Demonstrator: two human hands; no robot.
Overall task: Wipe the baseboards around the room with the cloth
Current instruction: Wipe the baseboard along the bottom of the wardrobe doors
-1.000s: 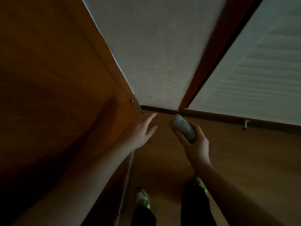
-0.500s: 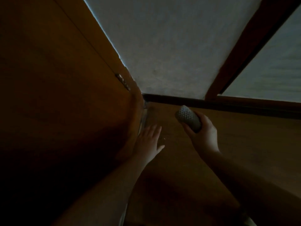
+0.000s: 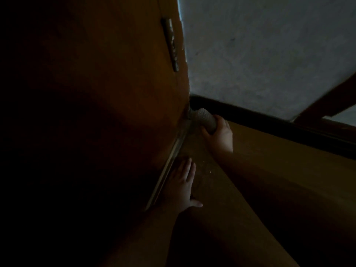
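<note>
My right hand (image 3: 219,134) grips a rolled grey textured cloth (image 3: 202,117). The cloth's tip presses into the corner where the dark baseboard (image 3: 250,113) meets the wooden door (image 3: 115,112) on the left. My left hand (image 3: 182,186) lies flat on the wooden floor (image 3: 269,170), fingers spread, next to the metal strip (image 3: 167,170) at the door's foot. The baseboard runs rightward along the bottom of the grey wall (image 3: 260,54).
A metal hinge (image 3: 171,43) sits high on the door's edge. A brown door frame (image 3: 331,101) rises at the far right. The left side of the view is very dark. Small pale specks lie on the floor by my left hand.
The view has dropped closer to the floor. My right hand has pushed the cloth forward into the corner. My left hand has settled flat on the floor.
</note>
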